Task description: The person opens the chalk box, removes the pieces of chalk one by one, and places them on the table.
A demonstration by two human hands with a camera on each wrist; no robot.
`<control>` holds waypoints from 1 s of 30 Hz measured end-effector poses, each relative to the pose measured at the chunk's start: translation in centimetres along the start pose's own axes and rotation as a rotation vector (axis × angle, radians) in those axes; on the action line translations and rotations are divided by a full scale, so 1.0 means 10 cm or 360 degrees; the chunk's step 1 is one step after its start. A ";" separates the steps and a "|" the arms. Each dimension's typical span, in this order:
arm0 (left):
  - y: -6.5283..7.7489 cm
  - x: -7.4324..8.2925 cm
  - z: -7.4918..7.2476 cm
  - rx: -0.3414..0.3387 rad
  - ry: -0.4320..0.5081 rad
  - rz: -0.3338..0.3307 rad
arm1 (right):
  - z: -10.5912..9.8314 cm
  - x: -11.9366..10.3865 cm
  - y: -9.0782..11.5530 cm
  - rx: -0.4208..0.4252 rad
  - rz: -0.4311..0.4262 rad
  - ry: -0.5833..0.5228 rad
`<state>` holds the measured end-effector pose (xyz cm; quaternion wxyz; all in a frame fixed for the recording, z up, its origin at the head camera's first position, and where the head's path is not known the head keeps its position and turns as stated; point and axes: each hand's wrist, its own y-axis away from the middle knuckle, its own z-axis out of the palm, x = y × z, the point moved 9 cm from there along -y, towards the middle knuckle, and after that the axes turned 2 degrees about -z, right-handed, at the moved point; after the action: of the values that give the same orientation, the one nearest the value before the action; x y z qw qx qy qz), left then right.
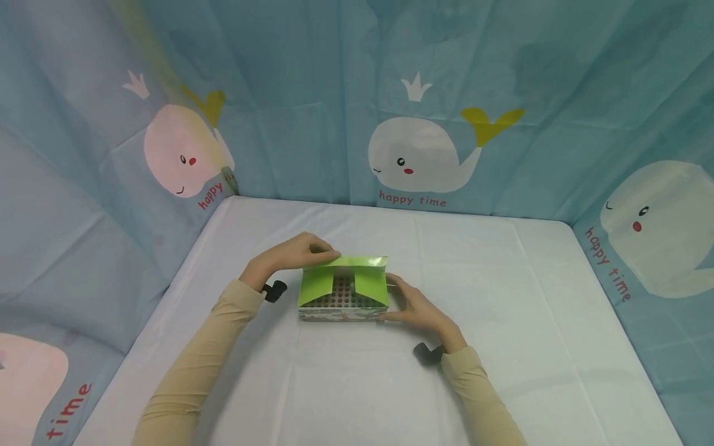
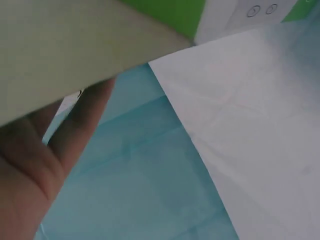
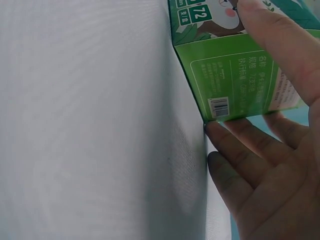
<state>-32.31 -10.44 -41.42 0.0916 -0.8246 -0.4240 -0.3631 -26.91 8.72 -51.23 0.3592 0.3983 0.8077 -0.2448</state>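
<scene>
A green cardboard box point(image 1: 343, 314) stands on the table with its lid point(image 1: 346, 262) raised and two side flaps folded inward. Between the flaps show rows of small round ends point(image 1: 343, 292); their kind is too small to tell. My left hand point(image 1: 304, 251) pinches the lid's upper left edge, thumb in front and fingers behind; in the left wrist view the pale lid panel hides the fingertips. My right hand point(image 1: 417, 306) holds the box's right end, thumb on the front face and fingers at the back. A barcode and the number 72 show on the box point(image 3: 225, 80) there.
A white cloth covers the table point(image 1: 346, 390) around the box. Blue curtains point(image 1: 312, 142) with whale prints hang along the back and both sides. Each wrist wears a small black camera mount point(image 1: 428, 354).
</scene>
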 end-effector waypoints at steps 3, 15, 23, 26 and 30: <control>-0.03 0.01 -0.08 0.0076 -0.0009 0.0039 | 0.01 0.02 0.01 -0.0017 0.0033 -0.0004; -0.14 -0.13 -0.28 0.0543 -0.0157 0.0058 | 0.02 0.05 0.02 -0.0022 0.0115 -0.0002; -0.14 -0.12 -0.38 0.0947 -0.0459 0.0153 | 0.01 0.03 0.01 -0.0019 0.0099 0.0016; -0.16 -0.14 -0.39 0.1023 -0.0538 0.0146 | 0.00 0.01 0.01 0.0002 0.0067 0.0037; -0.25 -0.24 -0.38 0.1049 -0.0583 0.0070 | 0.00 0.00 0.00 0.0017 0.0044 0.0053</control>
<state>-37.12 -12.19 -40.71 0.2824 -0.8110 -0.5097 -0.0516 -26.94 8.74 -51.25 0.3468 0.4153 0.8067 -0.2376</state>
